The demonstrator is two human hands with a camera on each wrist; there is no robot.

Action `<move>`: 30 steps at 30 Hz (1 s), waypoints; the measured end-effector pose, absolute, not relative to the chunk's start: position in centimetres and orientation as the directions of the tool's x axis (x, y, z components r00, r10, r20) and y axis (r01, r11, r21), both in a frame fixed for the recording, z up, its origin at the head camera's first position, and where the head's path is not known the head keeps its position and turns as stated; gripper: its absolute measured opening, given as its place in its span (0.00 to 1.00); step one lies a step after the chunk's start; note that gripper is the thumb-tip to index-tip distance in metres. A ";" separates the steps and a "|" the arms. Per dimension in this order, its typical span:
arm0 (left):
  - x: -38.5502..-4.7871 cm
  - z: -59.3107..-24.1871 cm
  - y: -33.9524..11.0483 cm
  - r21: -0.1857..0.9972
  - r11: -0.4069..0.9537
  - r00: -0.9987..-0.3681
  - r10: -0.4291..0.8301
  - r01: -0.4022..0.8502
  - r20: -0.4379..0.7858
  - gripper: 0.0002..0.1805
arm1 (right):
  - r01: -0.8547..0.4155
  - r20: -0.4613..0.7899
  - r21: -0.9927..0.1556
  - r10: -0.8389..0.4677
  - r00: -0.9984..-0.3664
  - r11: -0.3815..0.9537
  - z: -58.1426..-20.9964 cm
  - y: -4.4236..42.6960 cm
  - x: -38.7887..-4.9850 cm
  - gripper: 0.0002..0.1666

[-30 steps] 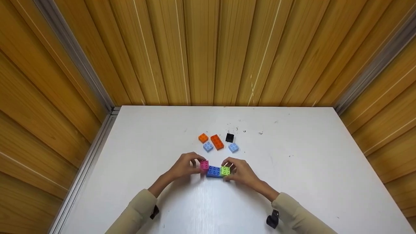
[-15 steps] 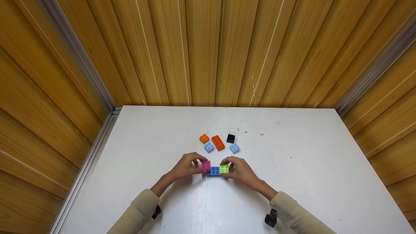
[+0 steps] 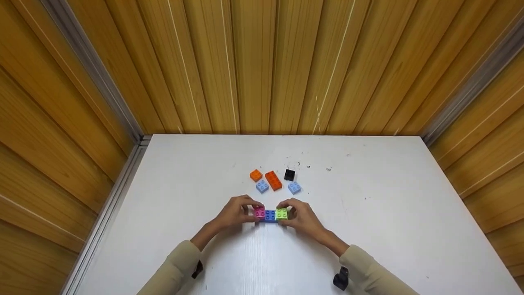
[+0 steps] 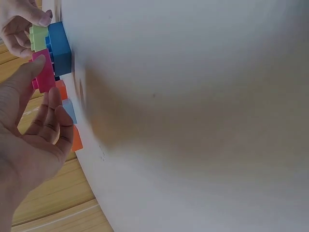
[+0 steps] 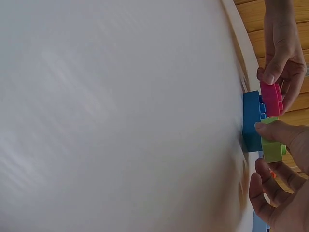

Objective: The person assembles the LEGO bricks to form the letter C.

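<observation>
Pink brick [image 3: 260,212] has moved since one second ago: before, I see it mostly beyond the left end of the long blue brick [image 3: 270,215], and now it is over this end. My left hand [image 3: 235,213] holds it in a pinch, with thumb on one side and finger on the other; the remaining fingers are loosely bent. From my views I cannot tell if the pink brick is fully pressed on the studs.

My right hand [image 3: 305,217] pinches in the same way the lime brick [image 3: 281,213], which sits on the right end of the blue brick. Between the two small bricks, the middle studs of the blue one are visible.

Farther from me, on the white table [image 3: 368,233], there lies a loose group — an orange brick [image 3: 256,175], a longer red-orange brick [image 3: 273,180], a black brick [image 3: 289,175] and two light blue bricks [image 3: 262,186]. Behind the table stands a ribbed wall [image 3: 254,65] with wood pattern.
</observation>
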State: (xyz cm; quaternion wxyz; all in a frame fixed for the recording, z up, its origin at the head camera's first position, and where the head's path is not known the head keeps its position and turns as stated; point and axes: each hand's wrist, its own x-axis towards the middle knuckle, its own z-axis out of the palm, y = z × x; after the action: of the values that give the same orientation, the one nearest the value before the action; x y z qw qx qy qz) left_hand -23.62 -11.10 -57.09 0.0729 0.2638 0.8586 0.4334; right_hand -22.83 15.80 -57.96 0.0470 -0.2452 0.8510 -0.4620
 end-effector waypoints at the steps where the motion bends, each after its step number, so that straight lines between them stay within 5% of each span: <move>1: -23.7 -57.1 -11.1 0.785 0.487 -0.852 0.515 0.382 0.095 0.18 | -0.374 0.147 -0.812 -0.461 -0.875 0.449 -58.0 15.8 -22.8 0.21; 18: -24.3 -56.7 -11.3 0.801 0.533 -0.875 0.484 0.273 -0.024 0.20 | -0.369 0.144 -0.820 -0.466 -0.873 0.438 -57.8 15.8 -22.9 0.21; 30: -24.2 -55.5 -10.2 0.679 0.669 -0.885 0.462 0.303 -0.061 0.21 | -0.370 0.144 -0.819 -0.467 -0.873 0.439 -58.0 15.7 -23.0 0.21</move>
State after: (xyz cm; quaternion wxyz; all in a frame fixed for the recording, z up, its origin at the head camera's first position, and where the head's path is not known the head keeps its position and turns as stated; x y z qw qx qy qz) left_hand -24.22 -10.19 -55.54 0.1145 0.2112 0.9063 0.3478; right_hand -23.02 15.70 -58.00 0.0515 -0.2470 0.8468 -0.4683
